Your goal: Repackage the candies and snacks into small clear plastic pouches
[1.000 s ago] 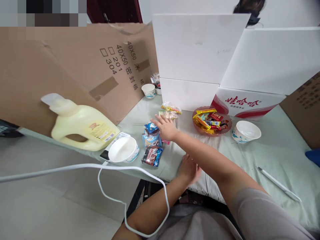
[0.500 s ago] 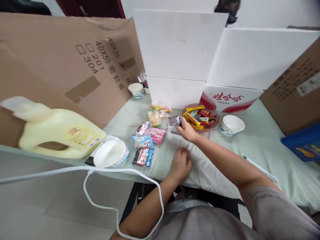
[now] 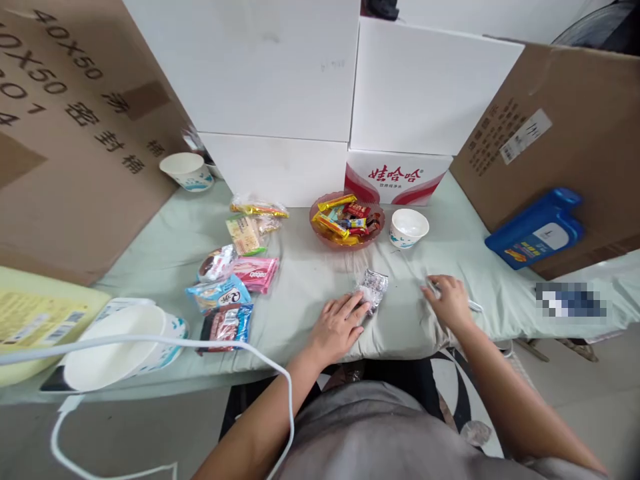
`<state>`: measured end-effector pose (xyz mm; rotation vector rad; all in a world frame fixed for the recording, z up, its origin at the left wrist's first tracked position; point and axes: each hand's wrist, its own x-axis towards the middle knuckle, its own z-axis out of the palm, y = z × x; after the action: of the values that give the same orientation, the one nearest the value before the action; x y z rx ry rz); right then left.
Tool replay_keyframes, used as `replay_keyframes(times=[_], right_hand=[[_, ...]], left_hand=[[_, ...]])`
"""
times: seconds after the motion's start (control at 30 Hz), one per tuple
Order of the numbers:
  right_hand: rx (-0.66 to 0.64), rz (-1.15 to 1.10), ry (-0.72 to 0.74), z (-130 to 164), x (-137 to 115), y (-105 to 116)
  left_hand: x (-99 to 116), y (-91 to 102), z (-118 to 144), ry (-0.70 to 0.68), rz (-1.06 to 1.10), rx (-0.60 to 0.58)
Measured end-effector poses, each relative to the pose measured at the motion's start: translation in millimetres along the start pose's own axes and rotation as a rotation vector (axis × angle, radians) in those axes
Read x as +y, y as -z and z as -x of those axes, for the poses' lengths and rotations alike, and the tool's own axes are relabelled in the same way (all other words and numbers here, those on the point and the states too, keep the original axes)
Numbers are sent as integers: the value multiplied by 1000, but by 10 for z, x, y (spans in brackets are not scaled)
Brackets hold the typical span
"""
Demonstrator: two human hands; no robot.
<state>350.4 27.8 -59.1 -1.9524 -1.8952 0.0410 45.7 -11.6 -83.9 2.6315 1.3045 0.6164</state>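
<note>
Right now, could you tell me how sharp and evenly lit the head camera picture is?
Head view: soft, even light, no glare; the silvery packet by the left hand and the dish of sweets are sharp; wide-angle bending at the edges; the white cable close by is blurred; the right hand casts little shadow.

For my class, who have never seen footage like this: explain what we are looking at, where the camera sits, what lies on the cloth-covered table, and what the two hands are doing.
There is no machine here: a person works with bare hands, filmed by a camera worn on the head, looking down. The left hand rests on the table, its fingers touching a silvery snack packet. The right hand lies over a white pen; whether it grips the pen cannot be told. On the cloth lie more snack packets, a brown dish of sweets, a small paper cup and, near the left edge, a big paper bowl. A blue bottle leans by the cardboard.
</note>
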Motion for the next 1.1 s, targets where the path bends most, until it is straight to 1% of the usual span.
replay_keyframes(times=[0.03, 0.1, 0.17, 0.23, 0.3, 0.33, 0.4, 0.43, 0.47, 0.5, 0.53, 0.57, 0.63, 0.7, 0.77, 0.83, 0.9, 0.93, 1.0, 1.03, 1.1], right_hand=[[3, 118, -68, -20, 170, 56], [-57, 263, -147, -43, 412, 133], [-98, 284, -146, -42, 474, 160], [-75, 178, -60, -19, 338, 149], [-58, 12, 99, 20, 53, 122], [-75, -57, 199, 38, -116, 109], [-185, -113, 409, 55, -428, 92], [-239, -101, 486, 45, -542, 88], [-280, -79, 530, 22, -614, 86], [-295, -52, 537, -15, -636, 87], [-284, -26, 503, -60, -609, 89], [-254, -2, 438, -110, -538, 94], [-189, 52, 266, -202, -311, 103], [-174, 134, 111, -253, -64, 107], [-177, 194, 57, -244, 88, 97], [-119, 156, 110, -187, 80, 68], [-47, 17, 250, -112, -92, 17], [-37, -66, 335, -78, -223, -17], [-102, -187, 500, -29, -523, -104], [-138, -220, 552, -10, -673, -154], [-217, -242, 576, 25, -936, -249]], left_hand=[[-1, 0, 1, -1, 5, -1], [-5, -1, 2, 3, 20, 0], [-7, 0, 2, 7, 37, 9], [-8, 4, 3, 7, 48, 24], [-9, 13, 6, 9, 52, 42], [-10, 18, 8, 11, 53, 48], [-12, 30, 9, 17, 56, 49], [-13, 35, 9, 20, 56, 45], [-14, 39, 9, 22, 56, 42], [-14, 41, 9, 27, 55, 41], [-14, 42, 10, 32, 54, 42], [-13, 42, 11, 37, 54, 45], [-13, 38, 16, 40, 58, 53], [-18, 27, 25, 41, 77, 71], [-28, 11, 37, 49, 116, 104], [-45, -9, 50, 57, 168, 145], [-63, -27, 64, 56, 216, 177], [-72, -34, 70, 52, 233, 189], [-86, -41, 82, 51, 253, 213], [-92, -41, 86, 58, 262, 226], [-99, -31, 91, 94, 293, 256]])
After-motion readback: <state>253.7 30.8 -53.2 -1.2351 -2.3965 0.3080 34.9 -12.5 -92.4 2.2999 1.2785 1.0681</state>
